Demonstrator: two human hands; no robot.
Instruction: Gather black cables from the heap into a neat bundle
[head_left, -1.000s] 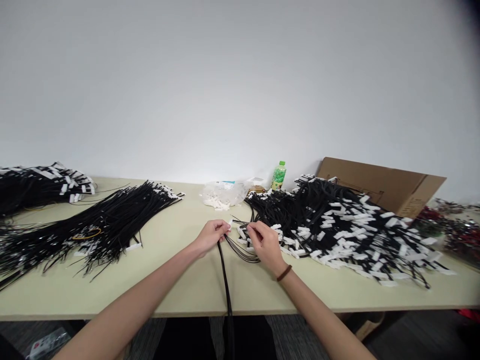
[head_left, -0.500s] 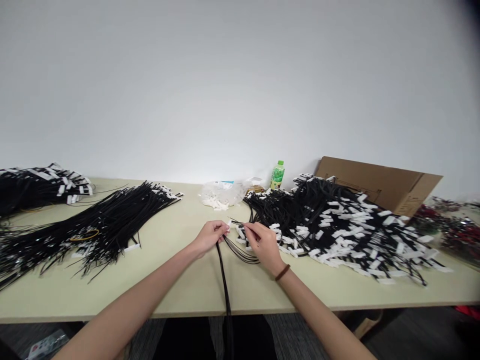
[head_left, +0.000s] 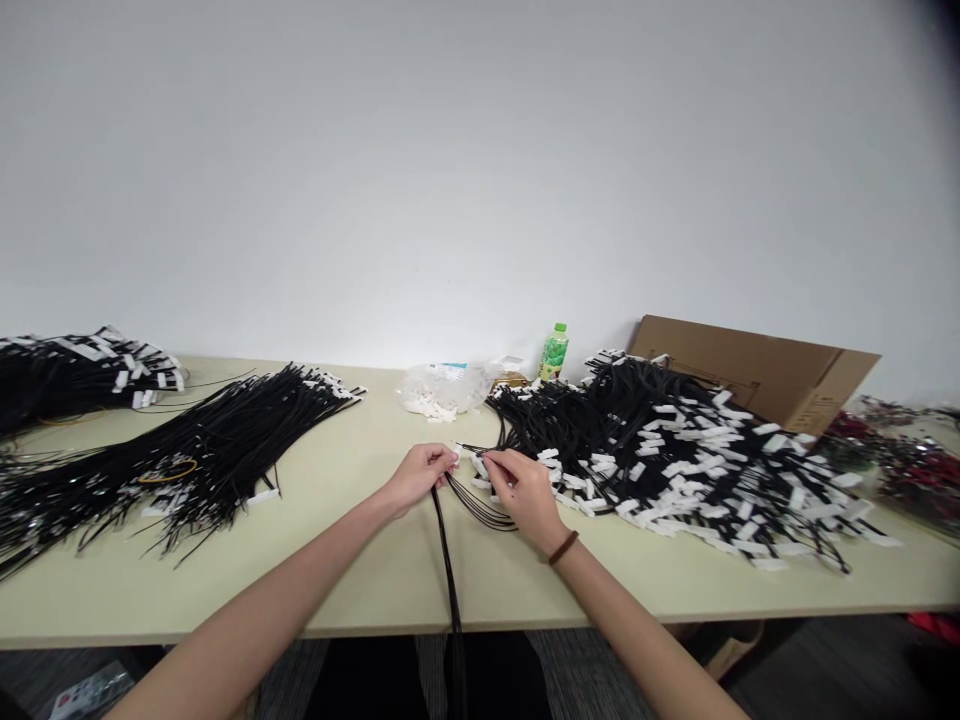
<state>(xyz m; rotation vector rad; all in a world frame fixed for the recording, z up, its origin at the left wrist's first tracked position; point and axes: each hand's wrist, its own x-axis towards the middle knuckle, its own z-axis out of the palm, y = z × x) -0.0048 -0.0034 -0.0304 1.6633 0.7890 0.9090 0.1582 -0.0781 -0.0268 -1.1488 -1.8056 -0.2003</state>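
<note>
Black wire (head_left: 472, 447) near white plug (head_left: 455, 453)
Left hand (head_left: 421, 476) pinches the plug, likely to steady it; right hand (head_left: 526, 492) pinches the wire.

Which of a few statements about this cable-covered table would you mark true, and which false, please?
1. The left hand holds a white connector. True.
2. The right hand is spread open and holds nothing. False: its fingers pinch a thin black wire.
3. The bottle has a green cap. True.
4. The brown wristband is on the left arm. False: it is on the right.
5. The cardboard box is on the right side of the table. True.
</note>
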